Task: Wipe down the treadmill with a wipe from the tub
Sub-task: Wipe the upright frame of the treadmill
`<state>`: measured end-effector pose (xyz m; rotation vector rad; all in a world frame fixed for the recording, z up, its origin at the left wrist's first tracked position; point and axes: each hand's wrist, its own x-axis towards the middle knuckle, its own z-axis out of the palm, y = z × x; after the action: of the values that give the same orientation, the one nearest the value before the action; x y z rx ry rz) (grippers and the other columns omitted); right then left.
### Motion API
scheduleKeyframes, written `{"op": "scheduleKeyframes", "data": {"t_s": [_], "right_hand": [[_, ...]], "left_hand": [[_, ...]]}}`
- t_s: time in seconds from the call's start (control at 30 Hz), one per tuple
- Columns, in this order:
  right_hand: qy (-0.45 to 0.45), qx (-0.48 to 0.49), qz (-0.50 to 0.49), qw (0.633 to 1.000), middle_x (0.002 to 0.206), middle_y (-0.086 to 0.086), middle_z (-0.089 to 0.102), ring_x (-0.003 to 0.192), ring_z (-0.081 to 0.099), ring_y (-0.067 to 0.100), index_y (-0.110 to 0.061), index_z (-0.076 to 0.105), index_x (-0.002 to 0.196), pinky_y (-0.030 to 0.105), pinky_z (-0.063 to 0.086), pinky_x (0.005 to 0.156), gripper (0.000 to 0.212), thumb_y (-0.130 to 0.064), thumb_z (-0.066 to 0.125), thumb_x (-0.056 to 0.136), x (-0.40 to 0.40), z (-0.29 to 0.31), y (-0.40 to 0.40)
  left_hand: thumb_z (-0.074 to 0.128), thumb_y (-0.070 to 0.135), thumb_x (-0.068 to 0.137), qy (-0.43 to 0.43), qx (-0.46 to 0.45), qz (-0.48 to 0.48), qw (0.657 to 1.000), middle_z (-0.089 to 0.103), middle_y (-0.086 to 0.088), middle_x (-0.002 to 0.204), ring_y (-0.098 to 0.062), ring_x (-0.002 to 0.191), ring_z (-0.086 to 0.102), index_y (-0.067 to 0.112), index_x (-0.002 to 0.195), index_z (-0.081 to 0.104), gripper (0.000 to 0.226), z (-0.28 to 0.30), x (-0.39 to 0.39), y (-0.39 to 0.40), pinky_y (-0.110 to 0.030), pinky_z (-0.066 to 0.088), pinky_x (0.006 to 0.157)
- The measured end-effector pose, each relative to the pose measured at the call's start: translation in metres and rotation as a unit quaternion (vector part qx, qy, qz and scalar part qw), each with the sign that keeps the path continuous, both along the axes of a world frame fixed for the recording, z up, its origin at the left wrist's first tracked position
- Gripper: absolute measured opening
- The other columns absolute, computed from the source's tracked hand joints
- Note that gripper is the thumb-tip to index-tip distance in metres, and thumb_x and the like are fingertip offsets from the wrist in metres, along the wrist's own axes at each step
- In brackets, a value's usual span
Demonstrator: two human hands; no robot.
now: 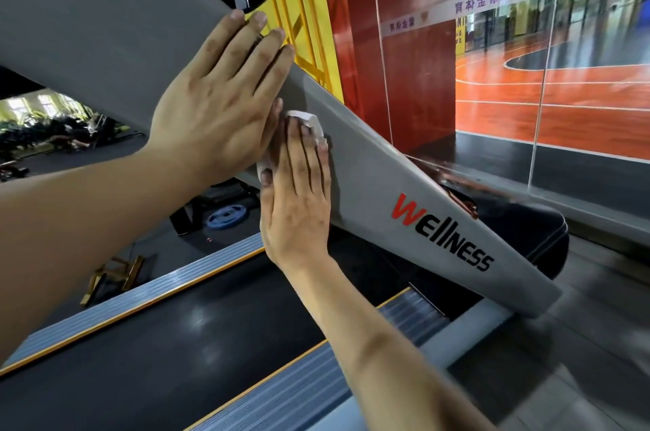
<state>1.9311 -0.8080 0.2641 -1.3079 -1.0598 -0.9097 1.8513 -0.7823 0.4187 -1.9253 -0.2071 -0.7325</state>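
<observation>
At the left of the frame, a blue weight plate (pixel 227 217) lies on the gym floor beyond the treadmill. The black running belt (pixel 183 335) crosses the lower left, bordered by ribbed grey side rails (pixel 140 293). The left hand (pixel 214 103), centre-left, lies flat with straight fingers spread wide against the grey treadmill upright (pixel 373 181), holding nothing. Just right of it, touching, the right hand (pixel 299 198) presses a white wipe (pixel 309 123) flat against the same upright; fingers are straight, and the wipe shows above the fingertips and beside the thumb. Lower right on the upright is the "Wellness" logo (pixel 443 232). A glass wall (pixel 562 79) occupies the upper right. No tub is in view.
</observation>
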Motion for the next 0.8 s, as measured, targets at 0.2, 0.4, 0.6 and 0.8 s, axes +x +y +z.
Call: {"op": "scheduleKeyframes", "data": {"t_s": [0.2, 0.4, 0.6, 0.8], "right_hand": [[-0.094, -0.079, -0.093, 0.988, 0.167, 0.004, 0.013, 0.156, 0.008, 0.020, -0.013, 0.007, 0.161, 0.045, 0.012, 0.127, 0.089, -0.003, 0.062, 0.093, 0.058, -0.088, -0.011], [0.014, -0.125, -0.137, 0.983, 0.167, 0.007, 0.009, 0.156, 0.004, 0.020, -0.010, -0.002, 0.161, 0.043, 0.013, 0.127, 0.082, -0.014, 0.055, 0.101, 0.096, -0.143, -0.042], [-0.114, -0.071, -0.077, 0.988, 0.165, 0.010, 0.012, 0.154, 0.018, 0.029, -0.006, 0.010, 0.157, 0.050, 0.017, 0.126, 0.064, -0.020, 0.046, 0.106, 0.037, -0.045, -0.004], [-0.075, -0.092, -0.109, 0.987, 0.164, 0.011, 0.017, 0.155, 0.014, 0.026, -0.010, 0.006, 0.160, 0.049, 0.015, 0.126, 0.089, -0.010, 0.066, 0.095, 0.072, -0.101, -0.015]], "left_hand": [[0.016, 0.031, 0.110, -0.012, 0.001, -0.014, 1.000, 0.028, -0.025, 0.161, -0.040, 0.153, 0.018, -0.003, 0.157, 0.022, 0.058, -0.002, -0.001, 0.001, -0.051, 0.008, 0.127], [0.014, 0.031, 0.109, -0.013, 0.002, -0.011, 1.000, 0.029, -0.025, 0.161, -0.040, 0.153, 0.018, -0.003, 0.156, 0.023, 0.059, -0.001, 0.000, 0.002, -0.052, 0.008, 0.127], [0.015, 0.031, 0.109, -0.013, 0.005, -0.017, 1.000, 0.030, -0.026, 0.160, -0.042, 0.152, 0.020, -0.004, 0.156, 0.024, 0.058, -0.002, 0.000, 0.001, -0.052, 0.009, 0.126], [0.015, 0.030, 0.109, -0.015, 0.005, -0.016, 1.000, 0.030, -0.026, 0.159, -0.042, 0.152, 0.020, -0.003, 0.156, 0.023, 0.058, -0.002, -0.001, 0.000, -0.052, 0.009, 0.126]]}}
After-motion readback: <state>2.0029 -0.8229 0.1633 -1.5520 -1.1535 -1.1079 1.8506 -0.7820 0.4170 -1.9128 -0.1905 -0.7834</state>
